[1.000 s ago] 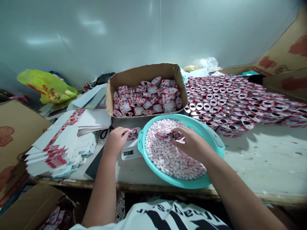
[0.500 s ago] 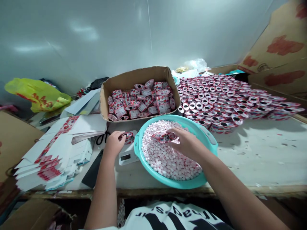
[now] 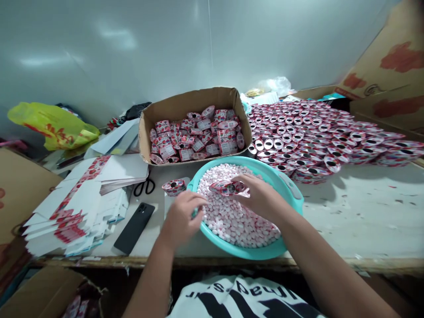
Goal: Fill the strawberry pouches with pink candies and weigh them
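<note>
Over the turquoise basin point(image 3: 228, 253) of small pink-white candies point(image 3: 232, 225), my right hand point(image 3: 253, 194) grips a red-and-pink printed pillow box point(image 3: 221, 188) between thumb and fingers. My left hand point(image 3: 185, 216) is at the basin's left rim, slightly blurred. Its thumb and fingers are apart, with the teal rim showing between them and nothing visible in the grasp. Another pillow box point(image 3: 174, 187) rests on the white scale point(image 3: 167, 204), most of which my left hand and forearm hide.
Behind the basin stands a cardboard carton point(image 3: 195, 95) holding many pillow boxes. Rows of upright pillow boxes point(image 3: 308, 141) with dark oval openings fill the right back. At left lie flat printed card sheets point(image 3: 76, 207), scissors point(image 3: 145, 186) and a phone point(image 3: 134, 228).
My left hand has let go of the pillow box on the scale and moved right and nearer, to the basin's rim. My right hand stays over the candies with its pillow box.
</note>
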`<control>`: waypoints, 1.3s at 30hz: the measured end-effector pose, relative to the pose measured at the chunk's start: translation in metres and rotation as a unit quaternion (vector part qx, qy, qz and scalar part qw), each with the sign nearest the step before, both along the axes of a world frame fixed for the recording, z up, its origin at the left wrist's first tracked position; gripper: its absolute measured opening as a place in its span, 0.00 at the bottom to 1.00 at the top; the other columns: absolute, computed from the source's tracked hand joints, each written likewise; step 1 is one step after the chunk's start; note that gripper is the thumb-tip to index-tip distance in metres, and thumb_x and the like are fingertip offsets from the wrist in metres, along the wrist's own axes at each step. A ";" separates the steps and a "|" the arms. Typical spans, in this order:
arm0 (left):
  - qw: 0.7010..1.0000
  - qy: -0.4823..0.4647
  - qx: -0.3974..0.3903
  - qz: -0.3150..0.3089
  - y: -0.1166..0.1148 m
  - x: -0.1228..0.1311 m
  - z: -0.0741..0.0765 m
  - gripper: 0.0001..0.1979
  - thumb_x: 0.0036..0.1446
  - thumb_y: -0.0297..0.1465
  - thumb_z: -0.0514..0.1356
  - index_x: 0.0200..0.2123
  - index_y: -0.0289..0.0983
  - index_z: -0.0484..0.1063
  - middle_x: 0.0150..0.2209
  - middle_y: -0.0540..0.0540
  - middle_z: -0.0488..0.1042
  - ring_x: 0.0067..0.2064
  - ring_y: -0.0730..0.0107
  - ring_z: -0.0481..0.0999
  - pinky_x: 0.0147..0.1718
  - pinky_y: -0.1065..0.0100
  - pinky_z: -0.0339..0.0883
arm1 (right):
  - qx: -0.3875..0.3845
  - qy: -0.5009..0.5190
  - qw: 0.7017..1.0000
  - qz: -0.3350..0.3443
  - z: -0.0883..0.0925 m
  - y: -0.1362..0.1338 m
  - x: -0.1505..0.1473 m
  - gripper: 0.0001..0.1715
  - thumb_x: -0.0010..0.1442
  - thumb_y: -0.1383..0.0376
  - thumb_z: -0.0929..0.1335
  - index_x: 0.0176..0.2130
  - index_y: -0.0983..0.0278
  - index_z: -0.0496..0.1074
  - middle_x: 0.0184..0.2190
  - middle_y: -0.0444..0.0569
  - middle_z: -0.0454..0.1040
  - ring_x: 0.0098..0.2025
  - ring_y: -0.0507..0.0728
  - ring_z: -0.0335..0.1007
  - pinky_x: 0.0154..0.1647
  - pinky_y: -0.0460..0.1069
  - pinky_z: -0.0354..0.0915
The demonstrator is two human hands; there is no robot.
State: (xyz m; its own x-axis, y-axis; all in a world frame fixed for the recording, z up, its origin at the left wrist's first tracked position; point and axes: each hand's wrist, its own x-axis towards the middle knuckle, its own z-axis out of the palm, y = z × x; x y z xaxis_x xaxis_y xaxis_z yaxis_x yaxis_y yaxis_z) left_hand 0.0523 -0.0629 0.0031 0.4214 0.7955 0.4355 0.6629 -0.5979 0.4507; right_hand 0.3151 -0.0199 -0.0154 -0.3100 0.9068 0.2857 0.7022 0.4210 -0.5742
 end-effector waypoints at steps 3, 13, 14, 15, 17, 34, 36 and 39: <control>0.990 0.077 -0.111 -0.045 -0.015 0.026 0.008 0.16 0.61 0.31 0.61 0.52 0.41 0.75 0.44 0.45 0.78 0.47 0.61 0.76 0.48 0.60 0.70 | 0.003 0.005 1.000 -0.005 -0.004 0.001 0.000 0.20 0.59 0.57 0.73 0.50 0.61 0.73 0.46 0.52 0.77 0.43 0.61 0.74 0.40 0.55 0.70; 0.979 0.106 -0.167 -0.048 -0.024 0.047 0.010 0.08 0.62 0.24 0.58 0.38 0.37 0.78 0.40 0.45 0.78 0.46 0.62 0.75 0.47 0.63 0.68 | -0.012 0.022 1.000 0.004 -0.011 0.004 0.002 0.20 0.61 0.55 0.72 0.50 0.59 0.72 0.45 0.51 0.78 0.42 0.61 0.75 0.38 0.55 0.70; 0.977 0.121 -0.169 -0.040 -0.025 0.049 0.011 0.08 0.62 0.25 0.57 0.37 0.37 0.78 0.39 0.45 0.78 0.45 0.62 0.74 0.46 0.63 0.68 | -0.013 0.019 1.000 0.004 -0.011 0.005 0.002 0.20 0.60 0.55 0.72 0.50 0.59 0.72 0.45 0.51 0.78 0.42 0.62 0.75 0.38 0.55 0.70; 0.975 0.136 -0.170 -0.037 -0.027 0.050 0.013 0.08 0.62 0.25 0.57 0.36 0.36 0.77 0.39 0.45 0.77 0.44 0.62 0.74 0.45 0.63 0.68 | -0.014 0.016 1.000 0.004 -0.011 0.005 0.002 0.19 0.61 0.55 0.72 0.50 0.59 0.72 0.46 0.51 0.78 0.43 0.62 0.74 0.39 0.55 0.70; 0.972 0.156 -0.169 -0.049 -0.027 0.050 0.015 0.06 0.62 0.26 0.58 0.36 0.36 0.76 0.39 0.45 0.76 0.45 0.61 0.74 0.45 0.62 0.67 | -0.015 0.017 1.000 0.002 -0.010 0.004 0.001 0.20 0.61 0.54 0.71 0.50 0.59 0.73 0.46 0.52 0.78 0.43 0.62 0.74 0.39 0.55 0.71; 0.976 0.111 -0.143 -0.119 -0.017 0.039 0.001 0.09 0.62 0.23 0.58 0.38 0.38 0.78 0.39 0.47 0.79 0.43 0.65 0.74 0.42 0.66 0.67 | -0.012 0.024 1.000 0.013 -0.008 0.005 0.001 0.18 0.61 0.56 0.71 0.49 0.58 0.72 0.45 0.52 0.77 0.42 0.61 0.74 0.38 0.54 0.71; 0.976 0.108 -0.142 -0.123 -0.018 0.039 0.002 0.09 0.62 0.23 0.58 0.37 0.38 0.78 0.39 0.47 0.79 0.43 0.65 0.75 0.43 0.66 0.67 | -0.016 0.028 0.999 0.016 -0.008 0.005 0.001 0.17 0.61 0.57 0.71 0.49 0.58 0.71 0.46 0.51 0.77 0.42 0.60 0.74 0.38 0.54 0.71; 0.978 0.097 -0.133 -0.129 -0.018 0.039 0.003 0.09 0.64 0.24 0.57 0.38 0.38 0.78 0.40 0.47 0.80 0.44 0.65 0.75 0.44 0.65 0.67 | -0.016 0.029 0.999 0.017 -0.007 0.004 0.002 0.18 0.61 0.57 0.72 0.49 0.58 0.71 0.45 0.50 0.77 0.41 0.59 0.74 0.38 0.53 0.70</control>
State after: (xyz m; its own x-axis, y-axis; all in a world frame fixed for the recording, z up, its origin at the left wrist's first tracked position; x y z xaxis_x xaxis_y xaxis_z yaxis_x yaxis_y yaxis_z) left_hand 0.0917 -0.0809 0.0061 0.6765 0.7266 0.1200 0.5940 -0.6347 0.4942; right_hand 0.3172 -0.0159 -0.0225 -0.3251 0.9049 0.2747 0.6529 0.4249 -0.6270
